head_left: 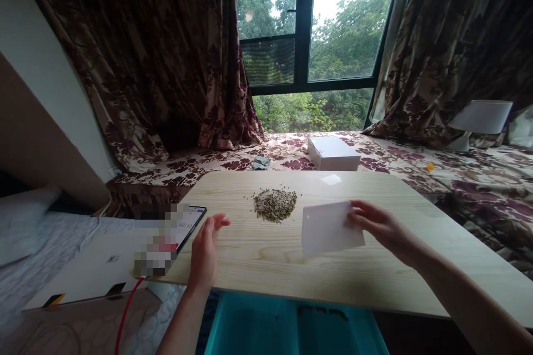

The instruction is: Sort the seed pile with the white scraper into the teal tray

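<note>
My right hand [372, 224] pinches a thin white card [328, 228] by its right edge and holds it over the pale wooden table [258, 272]. To the card's left lies a loose heap of small brownish-green grains or seeds [275, 205], with some strays around its rim. My left hand [206, 249] is at the table's left side, fingers loosely bent and apart, with nothing in it. Just left of that hand lies a phone [194, 224] showing a timer, partly blurred out.
A two-part turquoise tray [254, 324] sits below the table's near edge. From the phone's end a red cable [127, 310] hangs down. Beyond the table, a white box [333, 154] and a lamp [481, 117] stand on the flowered window seat. A large carton [89, 272] is at the left.
</note>
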Available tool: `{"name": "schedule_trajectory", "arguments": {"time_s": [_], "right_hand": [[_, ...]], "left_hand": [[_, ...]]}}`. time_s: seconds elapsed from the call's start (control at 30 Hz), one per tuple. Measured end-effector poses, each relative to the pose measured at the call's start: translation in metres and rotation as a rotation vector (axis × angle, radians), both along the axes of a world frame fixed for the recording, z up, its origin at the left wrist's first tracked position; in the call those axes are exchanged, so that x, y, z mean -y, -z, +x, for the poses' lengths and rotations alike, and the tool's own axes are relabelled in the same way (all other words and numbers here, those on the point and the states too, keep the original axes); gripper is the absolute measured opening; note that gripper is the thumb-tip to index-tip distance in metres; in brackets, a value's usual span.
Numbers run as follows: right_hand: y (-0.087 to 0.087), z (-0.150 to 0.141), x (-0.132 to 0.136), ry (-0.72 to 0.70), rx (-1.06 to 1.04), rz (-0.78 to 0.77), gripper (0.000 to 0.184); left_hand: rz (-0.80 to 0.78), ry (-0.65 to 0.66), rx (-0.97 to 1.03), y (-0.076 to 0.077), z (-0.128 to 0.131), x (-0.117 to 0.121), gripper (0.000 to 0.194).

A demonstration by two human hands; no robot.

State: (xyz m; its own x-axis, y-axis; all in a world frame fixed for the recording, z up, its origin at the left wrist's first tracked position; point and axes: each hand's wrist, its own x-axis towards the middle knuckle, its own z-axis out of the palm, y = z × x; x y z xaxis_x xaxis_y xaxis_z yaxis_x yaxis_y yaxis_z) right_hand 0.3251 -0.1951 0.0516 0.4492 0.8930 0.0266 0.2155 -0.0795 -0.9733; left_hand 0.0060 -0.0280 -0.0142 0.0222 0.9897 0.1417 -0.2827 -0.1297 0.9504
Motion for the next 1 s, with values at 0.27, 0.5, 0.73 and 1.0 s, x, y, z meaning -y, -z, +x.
{"name": "schedule_trajectory", "arguments": {"time_s": [0.27,0.5,0.73,1.0], "right_hand": [[0.027,-0.006,-0.028,0.377,0.130,0.200,0.052],[0.045,-0.020,-0.030,0.432,0.450,0.237,0.044],[0.044,-0.028,-0.027,0.363,0.547,0.221,0.039],[0.052,-0.026,-0.030,0.365,0.606,0.258,0.036]], "left_hand": [[-0.011,-0.012,0.005,-0.002,0.001,0.001,0.051],[-0.012,0.001,-0.032,0.001,0.000,-0.001,0.051],[0.002,-0.005,-0.077,0.006,-0.001,-0.004,0.049],[0.005,-0.003,-0.090,0.009,-0.003,-0.006,0.052]]}}
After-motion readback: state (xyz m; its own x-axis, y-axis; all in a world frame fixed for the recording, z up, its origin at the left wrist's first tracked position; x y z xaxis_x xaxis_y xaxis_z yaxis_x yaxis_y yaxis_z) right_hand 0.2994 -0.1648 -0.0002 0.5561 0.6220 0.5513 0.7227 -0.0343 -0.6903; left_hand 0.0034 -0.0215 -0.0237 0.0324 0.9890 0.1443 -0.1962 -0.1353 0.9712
